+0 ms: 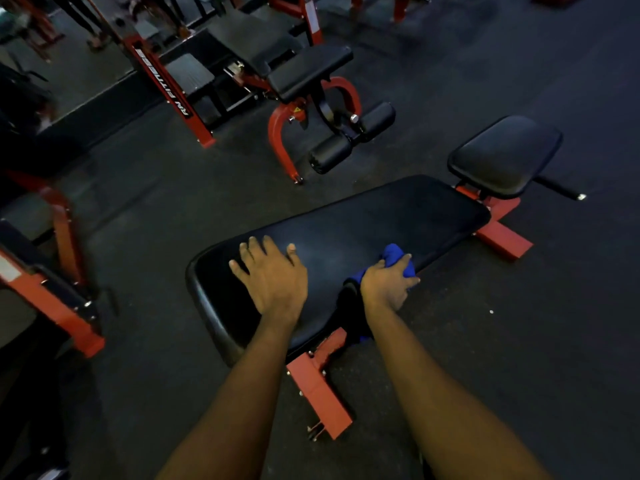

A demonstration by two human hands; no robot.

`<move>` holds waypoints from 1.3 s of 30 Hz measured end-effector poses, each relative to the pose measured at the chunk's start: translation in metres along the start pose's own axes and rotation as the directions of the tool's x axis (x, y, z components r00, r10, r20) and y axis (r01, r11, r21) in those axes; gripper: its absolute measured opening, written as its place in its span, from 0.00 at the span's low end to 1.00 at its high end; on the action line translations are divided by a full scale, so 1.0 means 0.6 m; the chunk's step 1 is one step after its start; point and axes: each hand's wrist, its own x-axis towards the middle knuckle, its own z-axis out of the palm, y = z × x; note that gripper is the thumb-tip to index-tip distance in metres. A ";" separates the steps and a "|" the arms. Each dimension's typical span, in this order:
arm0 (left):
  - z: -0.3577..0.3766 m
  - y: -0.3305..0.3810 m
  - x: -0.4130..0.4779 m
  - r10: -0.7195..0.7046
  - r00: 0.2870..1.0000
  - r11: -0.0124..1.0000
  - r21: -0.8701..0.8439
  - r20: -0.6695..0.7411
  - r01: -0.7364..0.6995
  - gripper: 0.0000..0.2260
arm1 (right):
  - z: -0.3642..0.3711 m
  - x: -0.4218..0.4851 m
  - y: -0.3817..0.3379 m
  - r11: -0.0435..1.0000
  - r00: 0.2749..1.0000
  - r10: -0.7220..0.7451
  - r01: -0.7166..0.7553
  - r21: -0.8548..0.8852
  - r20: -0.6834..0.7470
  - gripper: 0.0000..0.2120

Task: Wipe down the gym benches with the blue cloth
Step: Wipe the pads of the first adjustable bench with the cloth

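A long black padded bench (pixel 374 223) on a red frame lies across the middle of the head view, with a separate black seat pad (pixel 505 154) at its far right end. My left hand (pixel 273 275) rests flat on the pad's near left part, fingers spread. My right hand (pixel 388 285) grips a bunched blue cloth (pixel 396 256) at the bench's near side edge, fingers curled round it. Part of the cloth hangs down below the edge, in shadow.
A second black bench (pixel 308 72) with red legs and black foam rollers (pixel 353 136) stands behind. A red rack post (pixel 173 95) rises at the back left. Another red-framed machine (pixel 59 292) sits at the left. Dark rubber floor (pixel 519 323) surrounds the bench.
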 end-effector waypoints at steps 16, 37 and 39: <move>0.133 0.165 0.091 0.268 0.915 0.962 -0.039 0.302 -0.269 0.22 | -0.026 0.136 -0.027 0.994 0.993 0.107 -0.106 0.016 -0.051 0.32; 0.239 0.285 0.186 0.425 0.815 0.898 -0.073 0.394 -0.433 0.22 | -0.073 0.305 -0.070 0.972 0.965 0.235 -0.231 0.042 -0.115 0.32; 0.251 0.299 0.197 0.454 0.803 0.883 -0.076 0.386 -0.463 0.21 | -0.052 0.273 -0.065 0.984 0.980 0.163 -0.170 -0.053 -0.115 0.33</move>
